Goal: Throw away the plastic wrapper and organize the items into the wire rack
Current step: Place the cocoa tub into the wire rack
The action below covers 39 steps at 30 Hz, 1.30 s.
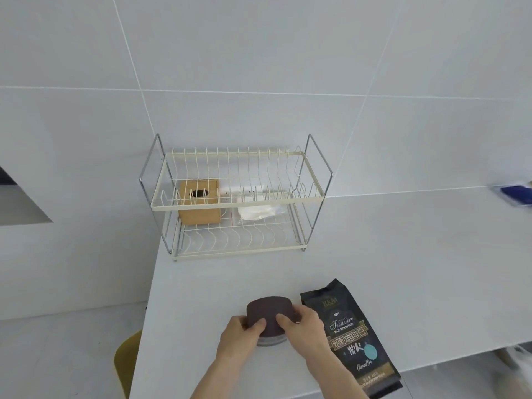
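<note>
A dark brown lidded container (270,311) stands on the white counter near its front edge. My left hand (240,336) and my right hand (305,326) both grip its lid, one on each side. A black coffee bag (352,338) lies flat just right of my right hand. The cream two-tier wire rack (236,198) stands against the tiled wall at the back. On its lower tier sit a wooden box with a round hole (199,205) and a clear plastic wrapper (257,213). The upper tier holds nothing.
The white counter (403,269) runs right along the wall; its left edge drops off beside the rack. A yellow chair (126,361) pokes out below that edge. A blue object (515,194) lies at the far right, blurred.
</note>
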Motion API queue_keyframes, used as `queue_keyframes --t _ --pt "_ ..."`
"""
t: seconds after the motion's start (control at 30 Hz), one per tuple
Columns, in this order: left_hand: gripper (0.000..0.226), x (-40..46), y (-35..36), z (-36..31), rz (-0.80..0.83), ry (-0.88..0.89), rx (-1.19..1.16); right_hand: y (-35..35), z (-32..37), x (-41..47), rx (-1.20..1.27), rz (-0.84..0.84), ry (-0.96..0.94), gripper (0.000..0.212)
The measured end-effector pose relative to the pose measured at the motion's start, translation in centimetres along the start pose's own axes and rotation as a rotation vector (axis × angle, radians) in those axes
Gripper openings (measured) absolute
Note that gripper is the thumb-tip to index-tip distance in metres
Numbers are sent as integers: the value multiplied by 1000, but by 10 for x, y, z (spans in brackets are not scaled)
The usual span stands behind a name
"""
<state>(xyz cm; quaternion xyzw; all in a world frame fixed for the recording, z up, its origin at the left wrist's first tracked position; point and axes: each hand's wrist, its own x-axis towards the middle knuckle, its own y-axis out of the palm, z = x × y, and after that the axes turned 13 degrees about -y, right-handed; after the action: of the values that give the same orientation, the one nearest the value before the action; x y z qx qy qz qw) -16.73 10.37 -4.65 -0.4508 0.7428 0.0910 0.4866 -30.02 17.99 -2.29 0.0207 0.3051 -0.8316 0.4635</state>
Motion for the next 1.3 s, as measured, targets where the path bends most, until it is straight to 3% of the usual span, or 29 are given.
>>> queue_keyframes --t 0.17,0.53,0.77,1.1,1.3 --pt "40 -21 -23 -12 -91 89 -29 1 27 2 -22 4 -62 24" --pt "39 -98 -105 -106 -367 374 -156 -27 166 9 104 -157 -296 33" --pt "46 -132 -154 -174 -456 489 -262 -45 257 30 168 -222 -433 48" --pt "44 -126 -190 -239 -559 471 -219 -37 312 83 218 -183 -487 60" --pt "42 -83 -202 -265 -597 385 -218 -19 322 140 247 -97 -432 47"
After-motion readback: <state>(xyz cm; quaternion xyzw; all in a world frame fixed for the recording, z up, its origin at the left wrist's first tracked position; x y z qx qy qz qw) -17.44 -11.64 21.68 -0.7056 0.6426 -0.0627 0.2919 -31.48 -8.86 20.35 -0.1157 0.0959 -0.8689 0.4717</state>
